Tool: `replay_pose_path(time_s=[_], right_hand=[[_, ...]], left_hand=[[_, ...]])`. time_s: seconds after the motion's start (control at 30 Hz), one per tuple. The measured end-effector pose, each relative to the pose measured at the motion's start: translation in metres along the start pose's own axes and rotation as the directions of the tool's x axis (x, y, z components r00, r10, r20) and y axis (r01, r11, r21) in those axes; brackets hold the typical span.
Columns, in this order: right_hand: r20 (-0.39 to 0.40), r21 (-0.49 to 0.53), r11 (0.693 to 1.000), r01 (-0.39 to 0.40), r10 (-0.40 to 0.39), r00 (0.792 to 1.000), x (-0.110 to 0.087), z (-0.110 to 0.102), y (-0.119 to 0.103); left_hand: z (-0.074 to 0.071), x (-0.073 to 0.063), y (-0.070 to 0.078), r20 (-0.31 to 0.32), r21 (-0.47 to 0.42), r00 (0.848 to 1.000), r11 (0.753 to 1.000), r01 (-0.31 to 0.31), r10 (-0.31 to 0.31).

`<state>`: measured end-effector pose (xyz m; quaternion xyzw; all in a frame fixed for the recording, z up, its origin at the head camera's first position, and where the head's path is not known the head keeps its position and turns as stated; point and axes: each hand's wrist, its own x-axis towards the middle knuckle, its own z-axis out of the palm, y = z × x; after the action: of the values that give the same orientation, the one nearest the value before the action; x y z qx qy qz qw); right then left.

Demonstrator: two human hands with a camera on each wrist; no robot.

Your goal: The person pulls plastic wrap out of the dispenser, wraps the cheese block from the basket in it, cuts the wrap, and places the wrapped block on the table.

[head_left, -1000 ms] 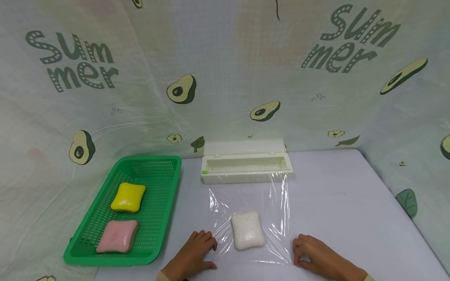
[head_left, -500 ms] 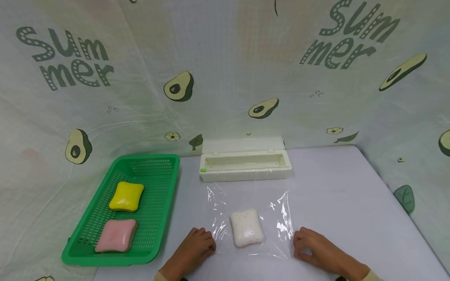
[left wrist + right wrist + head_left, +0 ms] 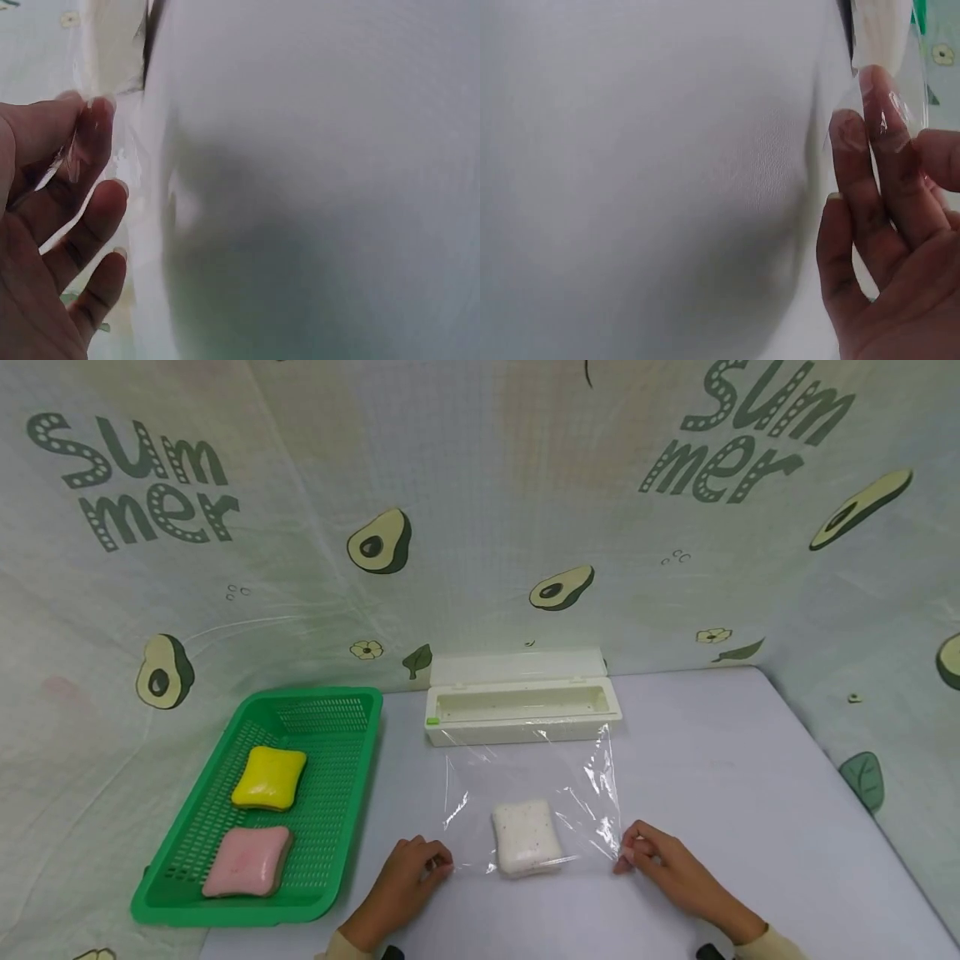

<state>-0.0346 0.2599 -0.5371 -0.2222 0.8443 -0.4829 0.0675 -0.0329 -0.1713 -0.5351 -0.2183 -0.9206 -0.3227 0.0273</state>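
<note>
A clear sheet of plastic wrap (image 3: 480, 777) stretches from the white dispenser box (image 3: 525, 732) toward me, over a white speckled soap bar (image 3: 527, 837). The sheet's near edge crosses the near end of the bar. At the left near corner my left hand (image 3: 408, 878) pinches the film between thumb and index finger; its other fingers (image 3: 101, 214) are spread in the left wrist view. My right hand (image 3: 671, 870) pinches the right near corner, and the film lies over its fingertips (image 3: 885, 112) in the right wrist view.
On the left stands a green basket (image 3: 358, 793) holding a yellow soap bar (image 3: 270, 777) and a pink soap bar (image 3: 247, 862). The box's lid (image 3: 517, 666) is raised at the back, near the printed curtain (image 3: 465, 493). A white cloth covers the table (image 3: 720, 777).
The film's near edge has shifted away from me, from beyond the bar's near side to across its near end. Both hands have moved slightly forward; the left thumb and fingers have come together.
</note>
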Motion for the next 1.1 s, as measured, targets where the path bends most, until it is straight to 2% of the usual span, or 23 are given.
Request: replay_pose_path(time_s=[0.13, 0.27, 0.43, 0.6, 0.7, 0.77, 0.83, 0.9, 1.0, 1.1], right_hand=[[-0.04, 0.031, 0.993, -0.111, 0.112, 0.993, 0.006, 0.008, -0.003], [-0.114, -0.002, 0.977, -0.211, 0.21, 0.971, 0.012, 0.016, -0.008], [-0.178, -0.084, 0.936, -0.342, 0.323, 0.929, 0.018, 0.021, -0.017], [-0.232, -0.211, 0.9, -0.382, 0.334, 0.914, 0.018, 0.019, -0.027], [-0.284, -0.294, 0.886, -0.359, 0.278, 0.918, 0.015, 0.018, -0.034], [-0.313, -0.356, 0.883, -0.306, 0.196, 0.929, 0.013, 0.021, -0.039], [-0.313, -0.422, 0.887, -0.188, 0.053, 0.948, 0.014, 0.027, -0.043], [-0.273, -0.481, 0.875, -0.051, -0.094, 0.957, 0.017, 0.035, -0.046], [-0.17, -0.542, 0.83, 0.132, -0.262, 0.95, 0.024, 0.05, -0.048], [-0.079, -0.574, 0.792, 0.209, -0.307, 0.948, 0.032, 0.063, -0.047]], left_hand=[[0.003, 0.002, -0.002, 0.011, -0.017, 0.997, 0.997, 0.071, -0.071], [0.007, 0.004, -0.004, 0.044, -0.018, 0.992, 0.993, 0.115, -0.114], [0.009, 0.004, -0.005, 0.046, -0.007, 0.993, 0.994, 0.111, -0.11], [0.007, 0.004, -0.001, 0.027, 0.035, 0.994, 0.994, 0.105, -0.106], [0.007, 0.007, 0.006, -0.005, 0.074, 0.998, 0.995, 0.06, -0.06], [0.009, 0.011, 0.015, -0.026, 0.102, 1.0, 0.995, 0.011, -0.008], [0.013, 0.016, 0.025, -0.026, 0.134, 0.998, 0.99, -0.054, 0.058], [0.02, 0.021, 0.036, 0.001, 0.178, 0.993, 0.977, -0.114, 0.116], [0.032, 0.029, 0.051, 0.076, 0.288, 0.981, 0.938, -0.195, 0.18], [0.044, 0.034, 0.061, 0.135, 0.414, 0.97, 0.878, -0.242, 0.204]])
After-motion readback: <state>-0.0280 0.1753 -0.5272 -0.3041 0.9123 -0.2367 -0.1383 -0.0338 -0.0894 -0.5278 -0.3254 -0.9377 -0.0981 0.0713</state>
